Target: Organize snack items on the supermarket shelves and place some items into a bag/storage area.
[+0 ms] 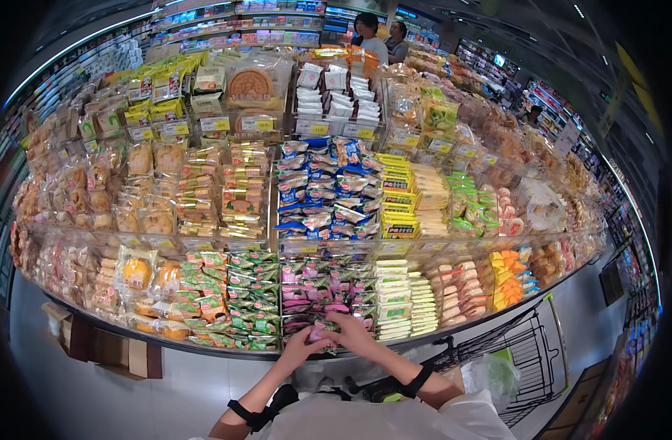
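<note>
My left hand (303,347) and my right hand (348,332) meet at the front edge of a tiered snack display. Between their fingers is a small pink-and-green snack packet (320,333), gripped from both sides. Just beyond the hands lie rows of similar pink packets (314,286) in a clear-walled bin. To the left are green packets (253,302); to the right stand stacks of pale green-and-white packets (393,300). Blue packets (327,190) fill the tier above, beside yellow packets (399,198).
A wire shopping cart (534,352) with a plastic bag (492,377) stands at the right. Opened cardboard boxes (116,352) sit under the display's left edge. Clear dividers (336,247) separate the tiers. Two people (377,41) are beyond the display.
</note>
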